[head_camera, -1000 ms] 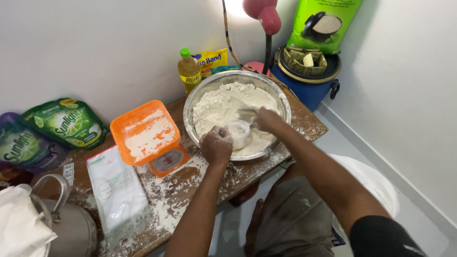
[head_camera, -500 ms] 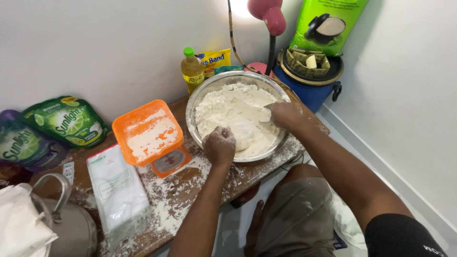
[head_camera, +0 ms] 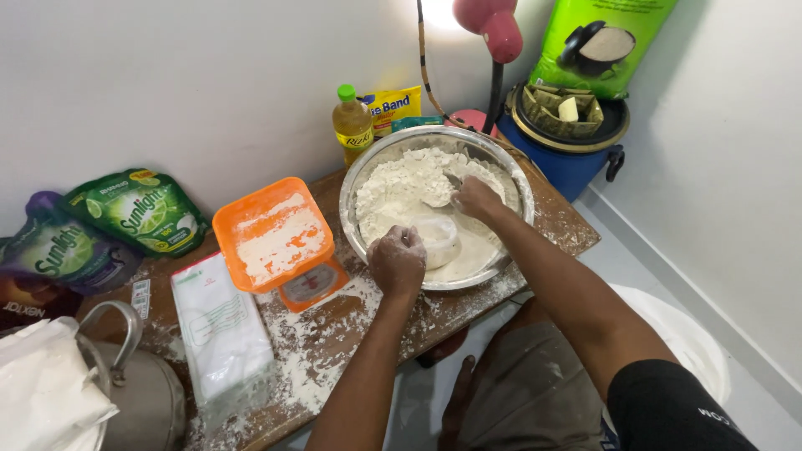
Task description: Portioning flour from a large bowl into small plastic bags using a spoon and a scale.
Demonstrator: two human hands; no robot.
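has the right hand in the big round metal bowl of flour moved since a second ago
Yes. The right hand with its spoon has moved from the near side of the metal bowl toward its far rim, nearer the yellow oil bottle.

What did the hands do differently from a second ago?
The right hand moved from the near middle of the flour out toward the far side of the metal bowl, holding a spoon in the flour. The left hand stayed on the small cup at the bowl's near rim. The orange scale stayed put.
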